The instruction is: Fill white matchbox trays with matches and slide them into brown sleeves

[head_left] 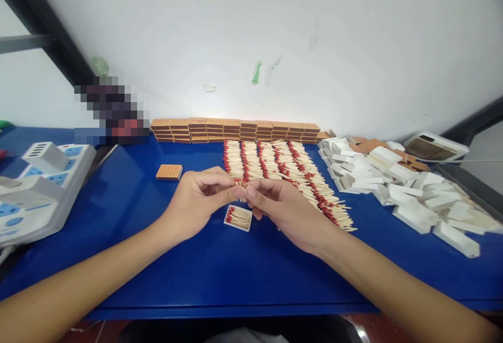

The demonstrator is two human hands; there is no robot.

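A white power strip [75, 178] sits at far left on a blue table [176, 280], as seen from beside the worker. Next comes a lone matchbox [170, 172], lying flat, with stacked matchboxes [236, 131] along the wall behind. At center, the left hand [198, 196] pinches a small bunch of matches [240, 181], its fingers closed; just below, a part-filled tray [236, 227] rests on the table. The right hand [286, 204] meets it, thumb and fingertips narrowed on the same bunch. A loosened pinch could drop sticks across the tray's rim, and uneven pressure could snap one or rub heads together. Beyond, loose match rows [267, 161] lie close enough that a dragging right wrist might scatter them. At right, jumbled white trays [416, 218] could slide if bumped.
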